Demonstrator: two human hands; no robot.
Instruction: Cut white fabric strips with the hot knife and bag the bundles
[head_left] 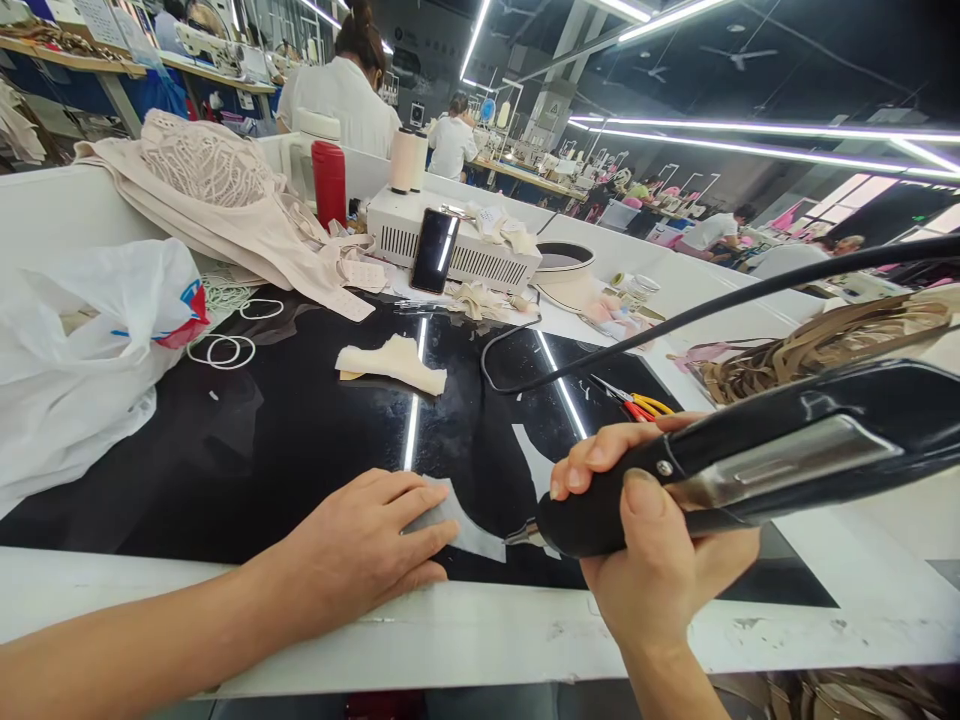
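My left hand (375,535) lies flat with its fingers stretched out, pressing a curved white fabric piece (476,537) onto the black work surface. My right hand (652,550) is wrapped around a black corded hand tool (750,450) with a silver lever along its side. Its pointed metal tip is at the right end of the fabric piece; whether it touches cannot be seen clearly. Another white piece (534,462) lies beyond the tool, partly covered by it. Farther back, a cream fabric piece (394,365) rests on the black sheet (285,470).
At the left are a white plastic bag (97,350) and beige lace garments (217,190). A phone (435,250) leans on a vented white box (457,245); a red bottle (328,185) stands nearby. Pliers (637,402) lie behind the tool. Its black cable (675,310) arches across the right side.
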